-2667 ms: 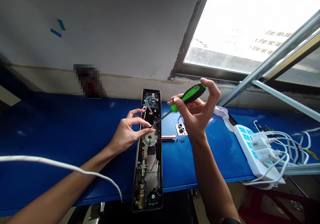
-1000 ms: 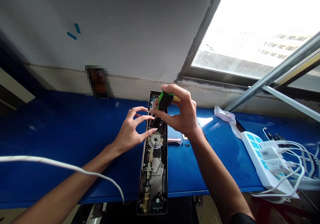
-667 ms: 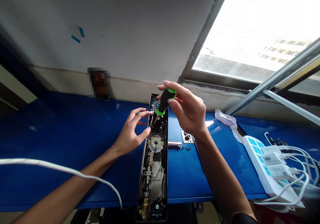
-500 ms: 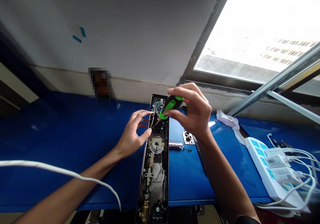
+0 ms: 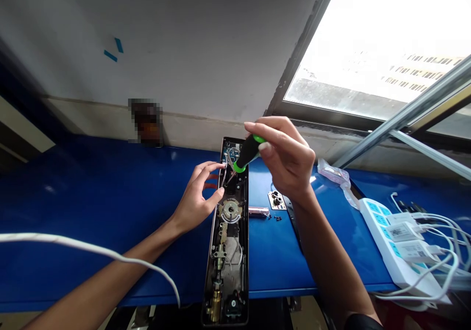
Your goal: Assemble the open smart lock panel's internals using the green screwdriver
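Observation:
A long, narrow black housing, like an opened door lock body, lies with its near end over the table edge. Inside are a blue circuit board, thin wires, a round metal part and a brass cylinder. My left hand rests against the housing's left side, thumb and fingers apart, fingertips by the wires near the board. Between the thumb and fingers of my right hand is a black and green screwdriver. It tilts down left, its tip inside the housing below the board; exact contact is unclear.
Right of the housing lie a small board with black parts, a shiny wrapped cylinder and several small dark screws. A white power strip with plugged-in adapters stands farther right. A white cable crosses above my left forearm.
My right hand has shifted its grip on the screwdriver handle; the thumb has moved up from near its lower end. The left hand stays in place.

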A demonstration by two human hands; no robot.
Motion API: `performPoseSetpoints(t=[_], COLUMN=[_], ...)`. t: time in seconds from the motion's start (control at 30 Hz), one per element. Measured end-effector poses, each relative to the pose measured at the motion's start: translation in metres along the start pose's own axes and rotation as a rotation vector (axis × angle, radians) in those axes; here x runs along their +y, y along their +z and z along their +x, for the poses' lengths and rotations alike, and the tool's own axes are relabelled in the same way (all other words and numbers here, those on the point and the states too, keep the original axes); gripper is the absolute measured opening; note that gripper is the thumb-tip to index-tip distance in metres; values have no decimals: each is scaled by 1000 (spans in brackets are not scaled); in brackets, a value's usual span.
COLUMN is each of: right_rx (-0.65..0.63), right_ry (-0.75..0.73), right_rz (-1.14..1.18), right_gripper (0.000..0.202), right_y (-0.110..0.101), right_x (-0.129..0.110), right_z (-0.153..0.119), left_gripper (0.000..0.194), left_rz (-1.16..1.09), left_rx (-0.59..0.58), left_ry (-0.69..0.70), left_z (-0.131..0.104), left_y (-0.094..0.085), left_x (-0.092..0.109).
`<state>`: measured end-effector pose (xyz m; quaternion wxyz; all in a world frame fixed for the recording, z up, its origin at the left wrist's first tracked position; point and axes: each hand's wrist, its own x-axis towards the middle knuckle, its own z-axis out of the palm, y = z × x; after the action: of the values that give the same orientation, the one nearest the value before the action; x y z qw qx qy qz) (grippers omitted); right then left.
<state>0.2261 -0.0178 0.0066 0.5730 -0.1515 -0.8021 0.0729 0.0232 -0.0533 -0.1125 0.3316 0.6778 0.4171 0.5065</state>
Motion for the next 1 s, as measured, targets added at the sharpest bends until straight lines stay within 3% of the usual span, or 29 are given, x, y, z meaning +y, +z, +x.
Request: performPoseSetpoints(t=[0.13,0.37,0.57,0.8,0.9,1.0], right_rx=[-76,44,-95,43,-35,-127], right_ry=[83,-40,51,-29,-19,50], right_rz=[81,12,116,-26,-21,71], right_gripper=[41,37,42,36,32,42], right_y=[0,0,-3,-3,-4,-4], right_x=[-4,3,-5,2,-2,-6], right_z=[-1,1,0,1,1,0], left_gripper=[48,47,47,46,47,46], left_rz=[-2,-22,-26,-27,-33,-40], left_rx=[-8,6,2,1,6,5], left_ry=[-2,-11,-12,-8,-11,-19], left_z=[0,0,0,1,1,1], left_y=[0,0,0,0,0,0], left_x=[1,1,1,2,2,1])
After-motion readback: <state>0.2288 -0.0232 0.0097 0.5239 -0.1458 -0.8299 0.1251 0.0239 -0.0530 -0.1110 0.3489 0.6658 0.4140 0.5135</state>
